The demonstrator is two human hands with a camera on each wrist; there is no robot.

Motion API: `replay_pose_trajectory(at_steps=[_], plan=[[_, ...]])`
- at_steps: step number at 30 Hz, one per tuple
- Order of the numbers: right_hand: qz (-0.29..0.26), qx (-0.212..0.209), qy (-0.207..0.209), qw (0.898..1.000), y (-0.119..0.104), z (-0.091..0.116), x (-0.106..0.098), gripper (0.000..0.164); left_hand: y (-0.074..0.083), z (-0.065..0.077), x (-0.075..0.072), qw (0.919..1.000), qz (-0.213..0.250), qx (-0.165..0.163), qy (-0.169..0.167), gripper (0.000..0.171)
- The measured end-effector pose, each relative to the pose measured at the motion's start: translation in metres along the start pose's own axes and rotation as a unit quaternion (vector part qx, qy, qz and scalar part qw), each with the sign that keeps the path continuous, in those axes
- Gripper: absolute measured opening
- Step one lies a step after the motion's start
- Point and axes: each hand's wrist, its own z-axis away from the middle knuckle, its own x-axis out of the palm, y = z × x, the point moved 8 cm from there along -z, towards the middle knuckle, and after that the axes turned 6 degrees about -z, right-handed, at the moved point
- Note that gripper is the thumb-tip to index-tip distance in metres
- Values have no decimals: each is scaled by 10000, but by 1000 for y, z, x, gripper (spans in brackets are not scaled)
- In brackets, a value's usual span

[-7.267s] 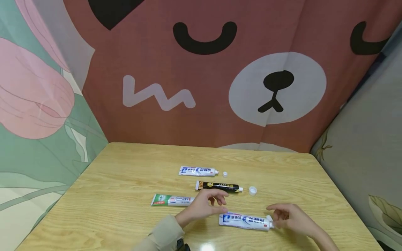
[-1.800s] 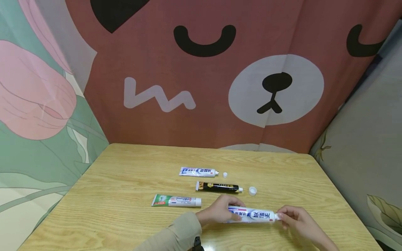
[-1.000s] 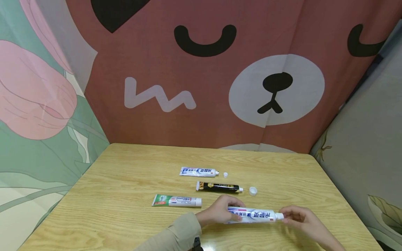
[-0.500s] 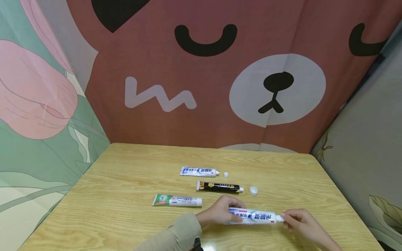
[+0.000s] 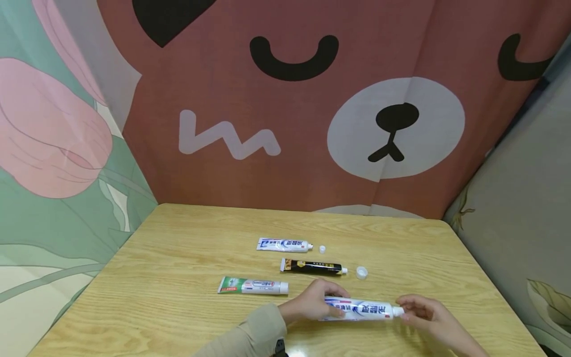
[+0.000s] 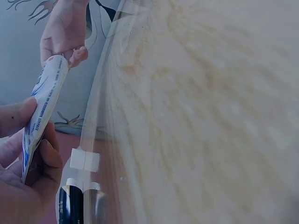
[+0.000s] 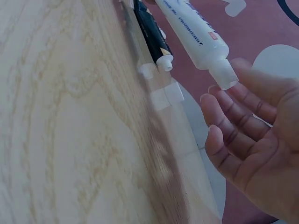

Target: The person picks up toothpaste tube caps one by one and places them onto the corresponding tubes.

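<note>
My left hand (image 5: 318, 300) grips a white-and-blue toothpaste tube (image 5: 366, 310) by its tail half, thumb on the near face. The tube is held level just above the table, its white cap (image 7: 224, 75) on the nozzle and facing right. Around that cap my right hand (image 5: 428, 317) has its fingers loosely bent and spread. In the right wrist view the fingers (image 7: 229, 121) stand apart below the cap, with one digit right behind it. The left wrist view shows the left fingers (image 6: 50, 154) curled beneath the tube.
Beyond the hands lie a capped green-and-silver tube (image 5: 254, 286), a black tube (image 5: 314, 267) with a bare nozzle, and a smaller white-and-blue tube (image 5: 284, 245), also uncapped. One larger white cap (image 5: 362, 272) and one small cap (image 5: 322, 249) sit beside those nozzles on the wooden table (image 5: 200, 223).
Earlier the tube lay on the table; the left hand has since picked it up. The right hand's fingers pinched its cap half a second ago and are now loosened around it.
</note>
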Motion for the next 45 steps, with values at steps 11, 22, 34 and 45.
replay_pose_trajectory(at_steps=[11, 22, 34, 45], plan=[[435, 153, 316, 9984, 1, 1, -2, 28, 1, 0, 1, 9999, 84, -92, -34, 31], [408, -284, -177, 9986, -1, -3, 9, 37, 4, -2, 1, 9999, 7, 37, -97, 31], [286, 218, 508, 9981, -1, 3, -4, 28, 2, -3, 1, 10000, -24, 53, -53, 31], [670, -158, 1021, 9924, -4, 6, -8, 21, 2, -2, 2, 10000, -39, 33, -58, 32]])
